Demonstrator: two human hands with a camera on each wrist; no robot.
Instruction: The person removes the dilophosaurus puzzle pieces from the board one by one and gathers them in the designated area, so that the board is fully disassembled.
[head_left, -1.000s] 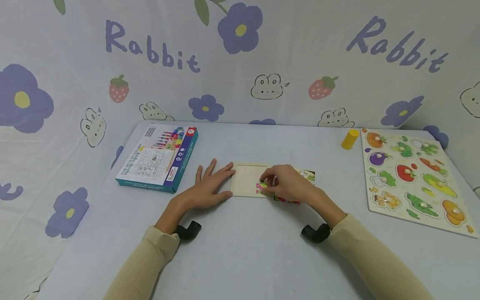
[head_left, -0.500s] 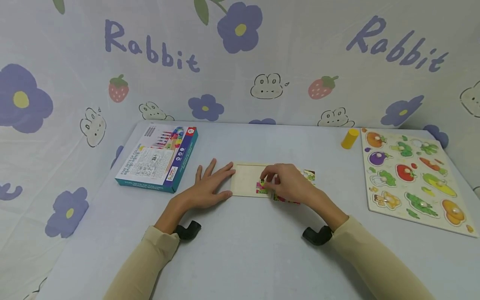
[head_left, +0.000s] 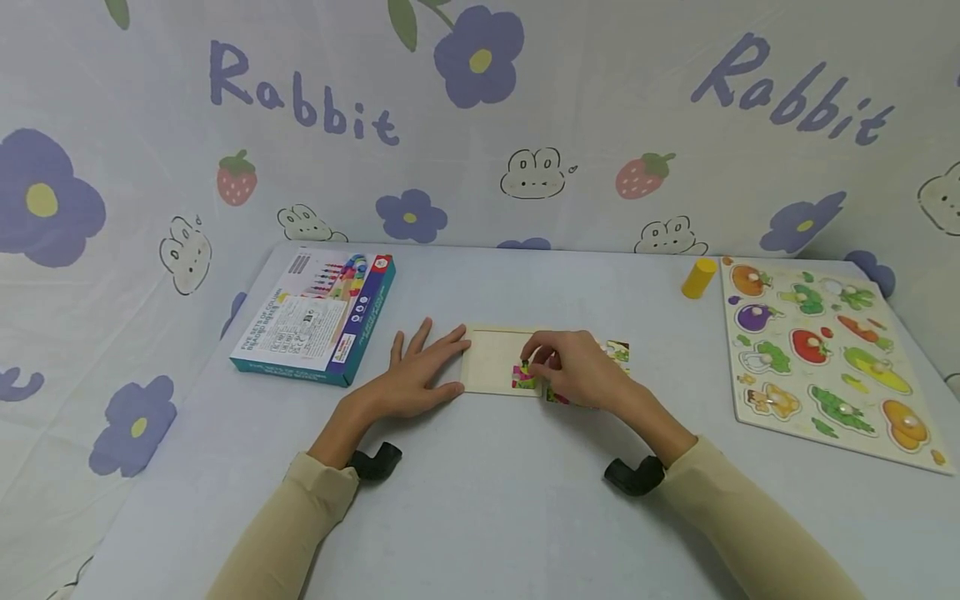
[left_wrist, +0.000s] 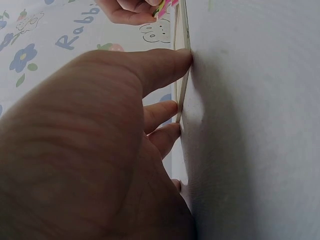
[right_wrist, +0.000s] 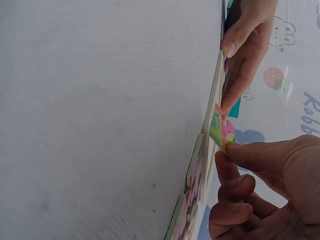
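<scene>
A shallow wooden puzzle tray [head_left: 491, 360] lies flat on the white table. My left hand [head_left: 408, 382] rests with spread, straight fingers against its left edge. My right hand [head_left: 581, 367] pinches a pink and green jigsaw piece [head_left: 522, 379] over the tray's lower right part. In the right wrist view that piece stands tilted, one edge down at the tray and its upper corner between thumb and finger. More jigsaw pieces [head_left: 619, 351] lie to the right of the tray, partly hidden under my right hand. The tray's right side is covered by the same hand.
A boxed toy set [head_left: 311, 312] lies at the left. At the right are a board of vegetable knob pieces [head_left: 832, 358] and a yellow cylinder [head_left: 699, 278] beside it. A patterned cloth [head_left: 480, 125] hangs behind the table.
The right fingers have shifted very slightly and the pink and green jigsaw piece shows a little more. My left hand stays still at the tray.
</scene>
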